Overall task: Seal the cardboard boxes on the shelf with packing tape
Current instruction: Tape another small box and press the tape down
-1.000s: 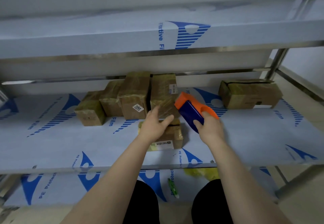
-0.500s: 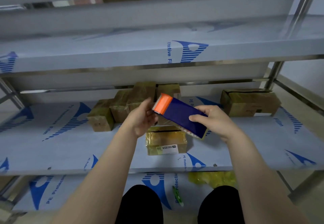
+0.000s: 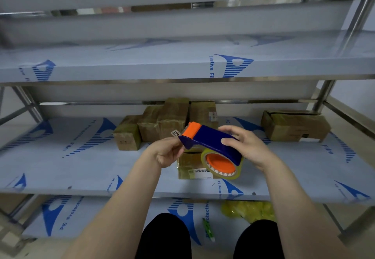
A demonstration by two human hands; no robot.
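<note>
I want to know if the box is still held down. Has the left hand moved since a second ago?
Yes. The left hand has come off the small front box, leftward, and now grips the front end of the tape dispenser.

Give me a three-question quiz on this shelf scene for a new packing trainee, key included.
1. True or false: the tape dispenser lies on the middle shelf.
2. What does the left hand pinch? A) the dispenser's front end B) a box flap C) nothing
3. Fill in: the lone box stands to the ____ of the grouped boxes.
Key: 1 false, the right hand grips its blue body in the air; 2 A; 3 right.
</note>
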